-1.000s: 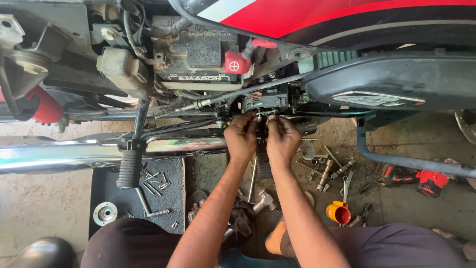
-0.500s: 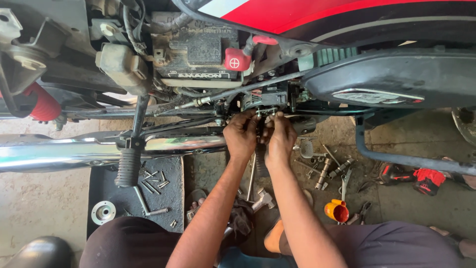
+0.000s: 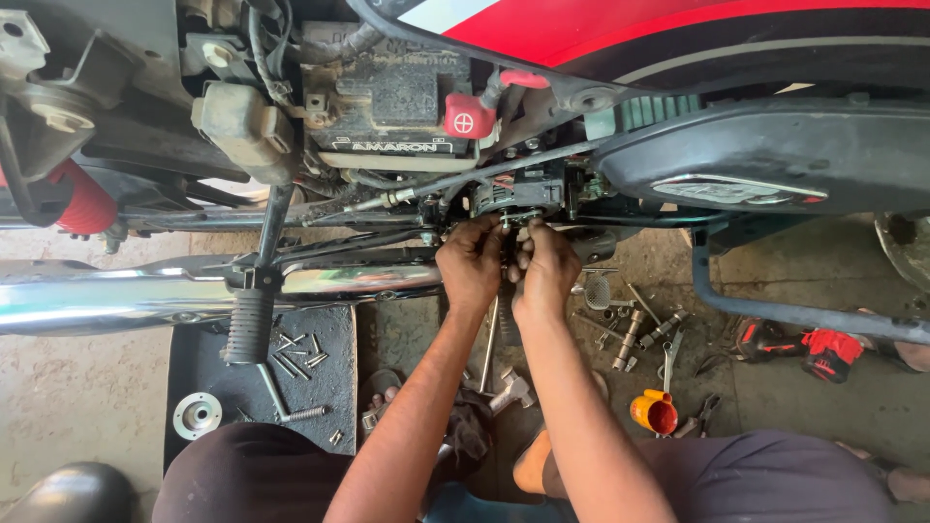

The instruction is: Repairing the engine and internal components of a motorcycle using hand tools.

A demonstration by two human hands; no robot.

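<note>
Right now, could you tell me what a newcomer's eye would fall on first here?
Most likely the left hand and right hand, pressed close together at a small engine part low under the motorcycle, mid-frame. Above it sits a dusty battery with a red terminal cap, beneath the red bodywork. A shiny exhaust pipe runs along the left, with loose bolts on a dark mat below.

- long chromed metal exhaust pipe: mirror-glossy, smooth.
- red painted body panel: glossy, smooth.
- black ribbed rubber footpeg: matt, grooved.
- dusty black plastic battery box: dull and grimy, with a red plastic terminal cap.
- flat black rubber mat: matt, bearing bare steel screws.
- small orange plastic cup: smooth.
- grey concrete floor: rough, stained.
</note>
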